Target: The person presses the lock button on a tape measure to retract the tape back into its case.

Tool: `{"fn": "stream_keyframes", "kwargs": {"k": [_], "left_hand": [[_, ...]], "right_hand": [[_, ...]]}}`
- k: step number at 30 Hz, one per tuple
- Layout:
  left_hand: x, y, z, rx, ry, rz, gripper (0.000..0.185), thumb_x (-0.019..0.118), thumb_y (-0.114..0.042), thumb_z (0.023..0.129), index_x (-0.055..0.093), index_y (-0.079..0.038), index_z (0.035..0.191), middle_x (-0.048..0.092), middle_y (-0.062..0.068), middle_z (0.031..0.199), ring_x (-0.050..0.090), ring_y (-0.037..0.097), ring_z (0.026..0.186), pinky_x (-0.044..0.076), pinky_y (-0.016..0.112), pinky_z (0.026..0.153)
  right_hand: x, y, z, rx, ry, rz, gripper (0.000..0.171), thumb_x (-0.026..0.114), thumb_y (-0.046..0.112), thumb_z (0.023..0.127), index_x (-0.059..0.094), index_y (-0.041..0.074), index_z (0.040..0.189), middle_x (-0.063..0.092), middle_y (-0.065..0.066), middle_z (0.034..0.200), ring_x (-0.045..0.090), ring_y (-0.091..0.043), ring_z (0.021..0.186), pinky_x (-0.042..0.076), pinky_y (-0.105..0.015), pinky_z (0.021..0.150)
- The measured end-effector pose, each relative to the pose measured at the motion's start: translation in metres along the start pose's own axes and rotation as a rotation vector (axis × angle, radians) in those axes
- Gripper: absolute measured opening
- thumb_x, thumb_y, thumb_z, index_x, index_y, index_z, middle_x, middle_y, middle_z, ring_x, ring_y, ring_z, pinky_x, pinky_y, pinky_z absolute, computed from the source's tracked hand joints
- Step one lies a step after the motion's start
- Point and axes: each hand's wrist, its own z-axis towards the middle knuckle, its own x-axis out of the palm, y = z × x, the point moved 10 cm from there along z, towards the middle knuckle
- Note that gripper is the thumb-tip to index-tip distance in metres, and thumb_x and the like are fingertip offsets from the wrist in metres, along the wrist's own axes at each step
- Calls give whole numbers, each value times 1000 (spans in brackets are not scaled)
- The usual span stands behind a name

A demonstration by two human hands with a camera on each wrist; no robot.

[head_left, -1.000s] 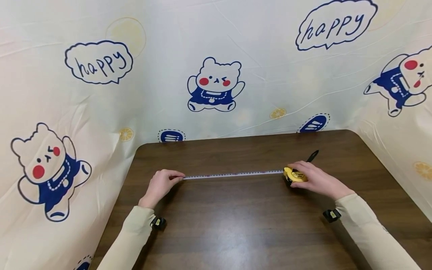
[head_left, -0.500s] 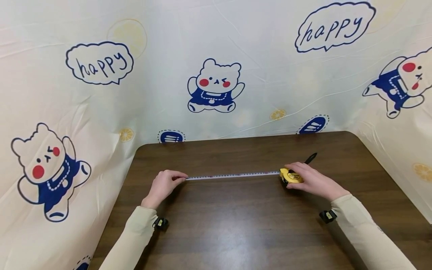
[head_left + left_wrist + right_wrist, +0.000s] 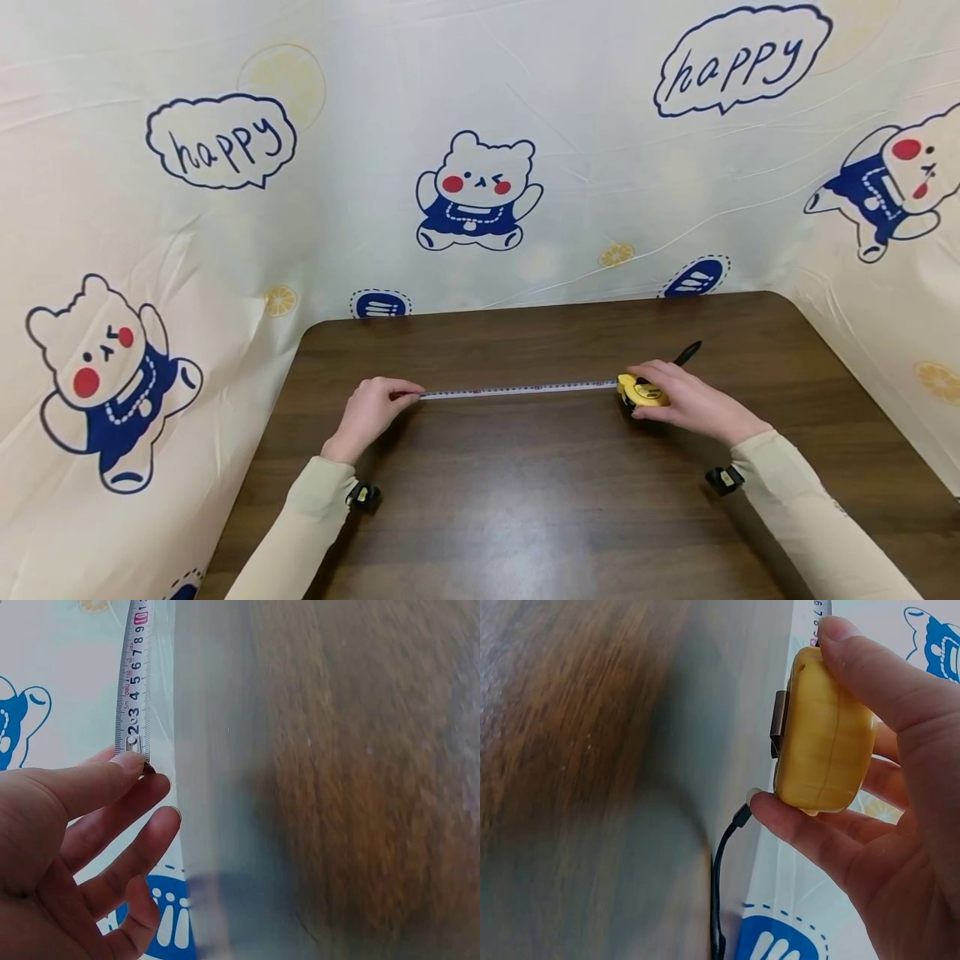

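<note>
Over the last second the right hand (image 3: 693, 400), gripping the yellow tape measure case (image 3: 639, 392), has slid closer to the left hand (image 3: 371, 408), which pinches the tape's end hook (image 3: 142, 766), so the blade (image 3: 517, 388) stretched above the tabletop (image 3: 525, 500) is shortening.

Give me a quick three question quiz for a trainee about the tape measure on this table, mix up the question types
1. True or false: the left hand pinches the tip of the white measuring tape blade.
2. Which hand grips the yellow tape measure case? A) left B) right
3. Fill in: the blade lies stretched over the dark brown wooden ___.

Key: 1 true; 2 B; 3 table.
</note>
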Motion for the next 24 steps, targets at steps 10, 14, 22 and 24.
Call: {"fn": "stream_keyframes", "kwargs": {"k": [10, 14, 22, 24], "left_hand": [[5, -10, 2, 26, -5, 5, 13, 77, -14, 95, 84, -16, 106, 80, 4, 106, 74, 24, 100, 58, 51, 89], [7, -12, 3, 30, 0, 3, 13, 77, -15, 95, 84, -16, 107, 80, 3, 106, 74, 23, 99, 58, 50, 89], [13, -19, 6, 22, 20, -7, 14, 77, -15, 96, 84, -17, 108, 79, 3, 107, 74, 23, 100, 58, 49, 91], [14, -20, 6, 21, 22, -7, 14, 77, -15, 96, 84, -17, 108, 80, 3, 107, 74, 23, 100, 58, 49, 92]], "right_hand": [[2, 4, 3, -8, 10, 2, 68, 78, 41, 94, 56, 2, 145, 60, -15, 137, 60, -29, 118, 52, -55, 102], [3, 4, 4, -7, 11, 2, 68, 77, 44, 94, 57, 3, 145, 60, -14, 137, 59, -28, 118, 52, -54, 102], [3, 6, 7, -18, 1, -7, 66, 80, 38, 93, 57, 3, 145, 60, -13, 137, 59, -28, 119, 51, -54, 102], [3, 8, 8, -24, -5, -9, 65, 81, 35, 93, 57, 3, 144, 61, -13, 136, 59, -28, 119, 52, -53, 101]]}}
